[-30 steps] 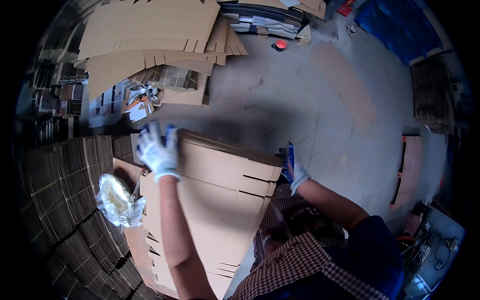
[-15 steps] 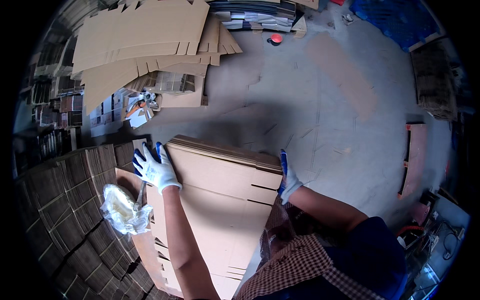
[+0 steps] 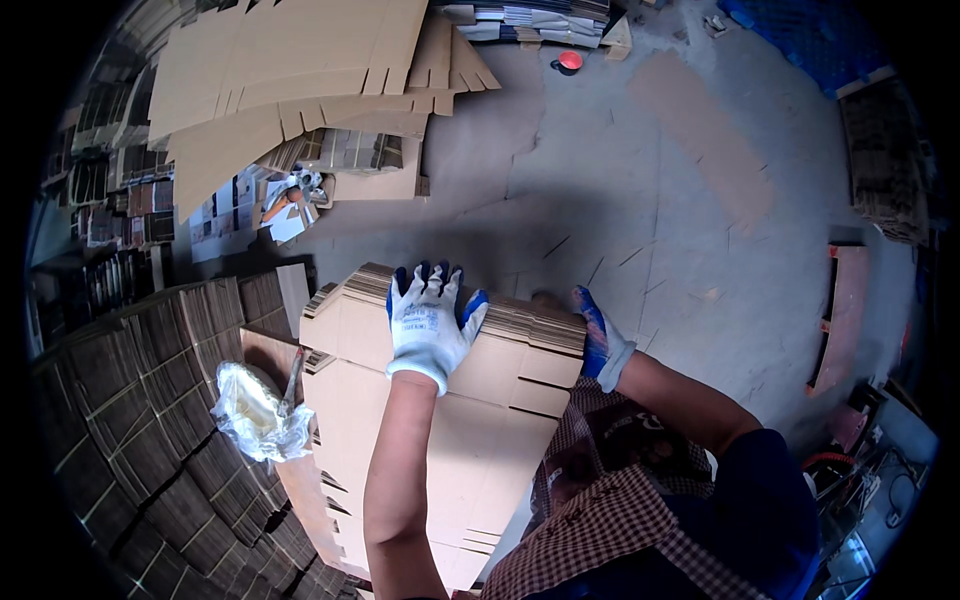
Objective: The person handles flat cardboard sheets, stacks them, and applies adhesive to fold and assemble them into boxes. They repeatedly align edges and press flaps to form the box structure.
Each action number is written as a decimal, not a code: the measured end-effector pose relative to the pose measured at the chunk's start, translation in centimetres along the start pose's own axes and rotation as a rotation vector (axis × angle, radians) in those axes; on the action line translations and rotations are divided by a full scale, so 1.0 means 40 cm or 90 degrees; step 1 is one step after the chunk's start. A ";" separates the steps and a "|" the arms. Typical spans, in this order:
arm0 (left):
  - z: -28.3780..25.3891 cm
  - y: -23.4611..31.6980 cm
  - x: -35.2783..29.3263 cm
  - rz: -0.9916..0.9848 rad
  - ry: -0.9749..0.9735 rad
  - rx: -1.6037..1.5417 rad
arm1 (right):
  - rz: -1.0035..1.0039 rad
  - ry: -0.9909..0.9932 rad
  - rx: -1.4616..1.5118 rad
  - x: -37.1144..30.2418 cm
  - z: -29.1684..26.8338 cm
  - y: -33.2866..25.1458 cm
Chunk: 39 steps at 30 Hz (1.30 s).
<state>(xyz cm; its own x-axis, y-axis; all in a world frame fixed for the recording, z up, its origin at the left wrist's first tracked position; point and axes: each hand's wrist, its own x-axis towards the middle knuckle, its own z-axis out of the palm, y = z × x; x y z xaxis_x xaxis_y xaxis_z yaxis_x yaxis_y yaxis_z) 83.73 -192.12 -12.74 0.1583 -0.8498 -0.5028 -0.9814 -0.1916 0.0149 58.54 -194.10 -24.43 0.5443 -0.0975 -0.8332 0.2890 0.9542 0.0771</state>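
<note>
On a reddish wooden board (image 3: 290,490): one stack of flat cardboard (image 3: 470,440), tan, slotted along its edges, layers fanned a little at the far end. It lies in front of the person, under and between both hands.

Left hand (image 3: 432,322), in a white glove with blue fingertips: open, laid on the stack's far edge, fingers forward, thumb spread to the right, nothing clasped. Right hand (image 3: 602,342), gloved likewise: set against the stack's right far corner, one digit extended (the other fingers are partly hidden, so how far they close cannot be told).

To the left: a pale bowl (image 3: 245,405) wrapped in clear plastic, a brush (image 3: 294,378) beside it; beyond, strapped cardboard bundles (image 3: 130,420). Far left: large cardboard sheets (image 3: 290,60), overlapping. Worn by the person: a checked apron (image 3: 585,530).
</note>
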 end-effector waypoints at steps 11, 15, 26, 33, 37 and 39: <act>0.040 -0.025 -0.142 0.030 0.099 -0.040 | -0.041 -0.013 -0.056 -0.043 0.030 0.014; 0.067 -0.033 -0.183 0.037 0.154 -0.100 | -0.079 0.043 -0.061 -0.022 0.003 0.026; 0.039 -0.005 -0.105 0.112 0.235 -0.123 | -0.043 0.033 -0.064 -0.031 0.042 0.011; 0.038 0.006 -0.037 0.082 0.054 -0.048 | -0.026 0.035 0.035 -0.053 0.062 0.012; 0.038 0.007 -0.058 0.074 0.037 -0.040 | -0.029 0.047 0.089 -0.049 0.051 0.004; 0.045 0.006 -0.069 0.070 0.034 -0.048 | -0.028 0.041 0.085 -0.052 0.050 -0.007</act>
<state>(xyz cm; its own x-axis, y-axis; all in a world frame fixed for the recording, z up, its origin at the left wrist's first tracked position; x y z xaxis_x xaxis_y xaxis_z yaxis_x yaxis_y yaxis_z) 82.87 -188.93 -12.92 0.0582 -0.8924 -0.4474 -0.9823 -0.1311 0.1336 58.90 -194.72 -21.64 0.4786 -0.1166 -0.8703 0.4161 0.9029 0.1079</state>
